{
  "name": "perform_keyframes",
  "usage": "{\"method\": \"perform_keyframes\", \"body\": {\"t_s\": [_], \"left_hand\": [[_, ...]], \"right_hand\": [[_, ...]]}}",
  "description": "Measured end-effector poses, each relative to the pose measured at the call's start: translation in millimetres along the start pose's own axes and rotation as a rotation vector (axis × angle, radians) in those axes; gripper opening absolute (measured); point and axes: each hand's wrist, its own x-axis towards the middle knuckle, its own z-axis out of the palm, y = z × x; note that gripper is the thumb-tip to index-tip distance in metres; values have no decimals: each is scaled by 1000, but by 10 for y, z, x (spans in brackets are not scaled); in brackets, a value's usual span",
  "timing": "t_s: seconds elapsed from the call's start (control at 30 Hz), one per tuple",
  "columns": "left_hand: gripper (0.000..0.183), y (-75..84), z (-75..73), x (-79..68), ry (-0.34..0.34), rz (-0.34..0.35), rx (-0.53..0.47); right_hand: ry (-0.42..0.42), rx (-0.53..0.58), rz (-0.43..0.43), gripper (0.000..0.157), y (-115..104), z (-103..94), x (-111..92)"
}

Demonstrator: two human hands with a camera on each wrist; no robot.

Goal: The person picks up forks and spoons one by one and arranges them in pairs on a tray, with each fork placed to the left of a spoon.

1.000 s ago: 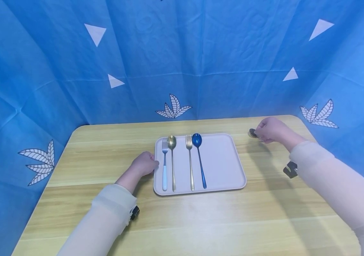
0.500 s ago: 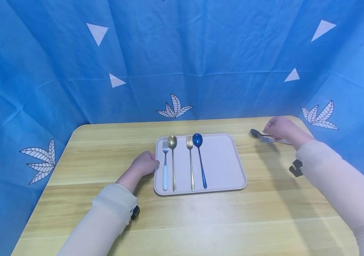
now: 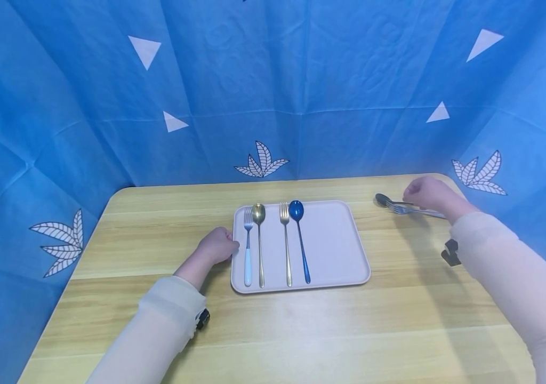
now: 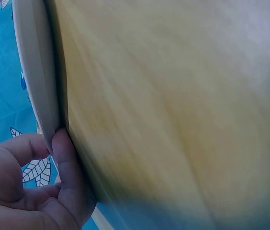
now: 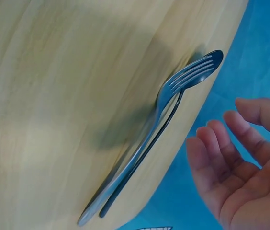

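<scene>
My left hand pinches the left rim of a pale rectangular tray; the left wrist view shows the tray's edge between thumb and finger. Across the tray lie a blue-handled fork, a gold spoon, a gold fork and a blue spoon. Over the table's far right corner hovers my right hand, fingers loosely bent and holding nothing in the right wrist view. Close by, a silver fork lies with its tines over the bowl of a dark spoon.
A light wooden table bears everything. Blue patterned cloth hangs along its back and sides. Sleeves with small black devices cover both forearms.
My right hand has drawn back to the right, away from the dark spoon's bowl. The silver fork, hidden earlier, now shows beside that spoon. The left hand and tray have stayed put.
</scene>
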Motion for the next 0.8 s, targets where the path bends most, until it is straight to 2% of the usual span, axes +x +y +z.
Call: {"method": "perform_keyframes", "body": {"t_s": [0.23,0.47,0.8], "left_hand": [[18,-34,8,20,2,-6,1],[18,-31,27,45,9,-2,7],[21,-28,34,33,11,-1,5]], "right_hand": [[3,-63,-41,39,116,30,30],[34,-152,-78,31,302,50,69],[18,-124,-85,26,402,96,82]]}}
